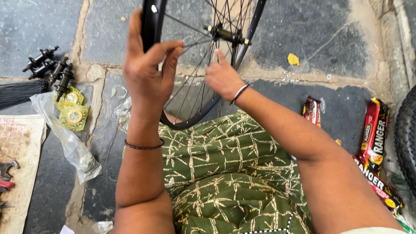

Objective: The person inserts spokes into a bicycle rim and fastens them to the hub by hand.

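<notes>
- Setting: stone-slab floor (329,39), grey, with sandy joints; the person sits on it, lap in green patterned cloth (225,173).
- Landmark: bicycle wheel (190,117), black rim, thin spokes, hub (225,34) near the top of view; its lower arc rests against the lap and the wheel stands roughly upright.
- Left hand (147,73): closed around the near-left part of the rim, thumb and fingers curled over to a spoke; it carries the wheel.
- Right hand (223,78): inside the spoke field just below the hub, fingers narrow, index raised along a spoke; whether it pinches anything I cannot tell.
- Handling judgement: a firm left grip keeps the rim from turning; the right fingers want to work one spoke at a time and stay clear of the crossings.
- Left of the wheel: clear plastic bag (69,138), yellow-green packets (71,110), spare black hubs (50,67), spoke bundle (19,93).
- Right of the wheel: red wrappers (375,134), tyre (407,138) at the frame edge.
- Room: bare floor beyond the hub; both flanks crowded, so any swing of the rim is judged best kept forward.
</notes>
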